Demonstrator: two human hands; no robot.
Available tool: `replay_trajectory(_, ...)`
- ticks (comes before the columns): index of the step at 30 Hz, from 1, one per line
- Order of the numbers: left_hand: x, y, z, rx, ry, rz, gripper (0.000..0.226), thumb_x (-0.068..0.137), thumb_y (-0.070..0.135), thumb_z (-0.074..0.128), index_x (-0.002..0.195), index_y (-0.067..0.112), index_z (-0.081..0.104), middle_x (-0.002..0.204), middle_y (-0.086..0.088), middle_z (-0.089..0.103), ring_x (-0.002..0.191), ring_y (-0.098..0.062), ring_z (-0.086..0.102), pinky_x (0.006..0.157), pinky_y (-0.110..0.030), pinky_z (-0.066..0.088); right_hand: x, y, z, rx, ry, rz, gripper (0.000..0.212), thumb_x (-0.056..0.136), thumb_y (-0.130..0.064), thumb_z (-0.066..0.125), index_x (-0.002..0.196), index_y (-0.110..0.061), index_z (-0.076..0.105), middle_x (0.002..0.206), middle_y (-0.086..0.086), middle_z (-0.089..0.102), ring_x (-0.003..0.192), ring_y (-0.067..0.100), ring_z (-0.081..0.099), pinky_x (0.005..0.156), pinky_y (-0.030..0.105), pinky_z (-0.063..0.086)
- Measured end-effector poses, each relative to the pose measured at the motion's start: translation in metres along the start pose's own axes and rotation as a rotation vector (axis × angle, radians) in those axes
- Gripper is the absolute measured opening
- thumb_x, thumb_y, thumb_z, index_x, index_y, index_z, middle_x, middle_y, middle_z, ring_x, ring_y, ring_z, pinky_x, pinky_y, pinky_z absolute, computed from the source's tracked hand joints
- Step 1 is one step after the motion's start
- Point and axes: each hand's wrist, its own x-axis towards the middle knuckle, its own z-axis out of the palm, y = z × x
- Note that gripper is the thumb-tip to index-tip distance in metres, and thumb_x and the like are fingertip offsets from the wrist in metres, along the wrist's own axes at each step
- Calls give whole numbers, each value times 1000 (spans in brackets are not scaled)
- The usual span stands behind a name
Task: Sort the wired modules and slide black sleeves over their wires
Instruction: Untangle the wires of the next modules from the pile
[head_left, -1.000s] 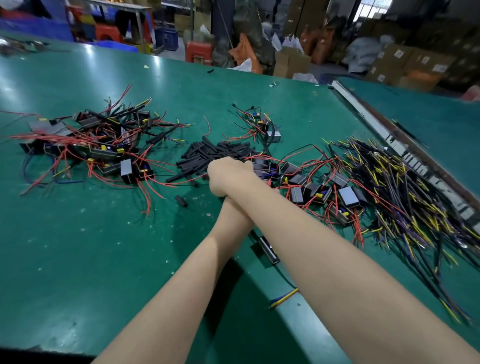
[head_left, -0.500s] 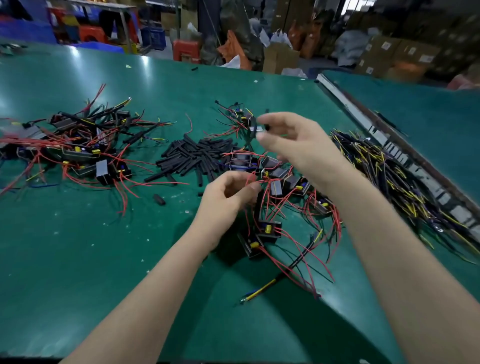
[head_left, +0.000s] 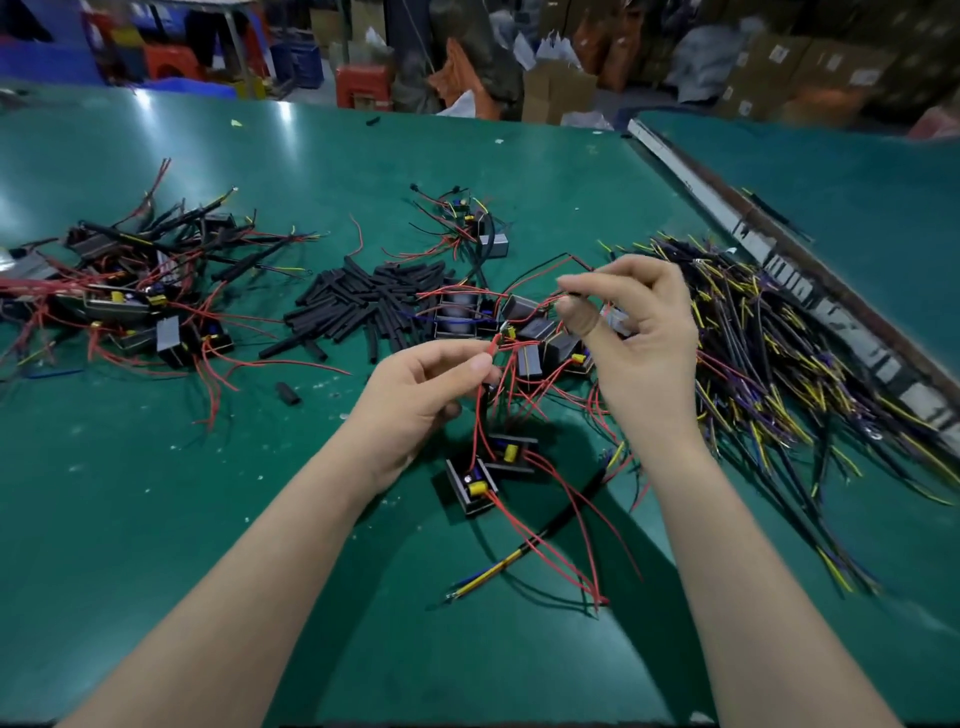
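- Green table (head_left: 156, 519) fills the frame, with two bare forearms reaching up from the bottom edge.
- Left hand (head_left: 421, 395), at centre, pinches red wires (head_left: 485, 358) between thumb and forefinger.
- Right hand (head_left: 636, 338), just right of centre and higher, has its fingers curled and pinches a thin wire end; whether a sleeve is in that pinch cannot be told.
- Two modules (head_left: 488, 467) with red leads lie on the table below the hands.
- One heap of black sleeves (head_left: 363, 306) lies left of centre; one stray sleeve (head_left: 288, 393) sits apart, below it.
- Three more wired piles: upper left (head_left: 130, 291), top centre (head_left: 467, 223), and behind the hands; exact module counts are too tangled to tell.
- One spread of black-and-yellow leads (head_left: 779, 374) covers the right side.
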Motion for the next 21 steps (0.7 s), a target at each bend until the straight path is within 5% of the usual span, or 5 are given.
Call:
replay_trajectory(4,-1,-1,0,48,9,74,17,68,33,70,82,25,75,76,5,72,72,-6,59,67,-19,41,2,-8,1,465,97,342,4,87,-16,68,91,-18,67,77,-12,67,71,3,59,66,18,47)
replay_trajectory(7,-3,-2,3,59,-16,146,9,80,14,67,88,18,69,74,6,72,72,-1,65,69,-11,47,2,-11,4,584,99,460,2,90,-16,64,90,-17,65,70,-14,67,60,4,57,55,14,41)
replay_trajectory(21,-6,2,8,142,-29,224,15,87,1,61,88,15,66,67,12,70,65,6,63,60,-4,42,0,-14,6,593,60,479,10,90,-15,64,84,-22,63,64,-14,63,52,2,49,53,14,41)
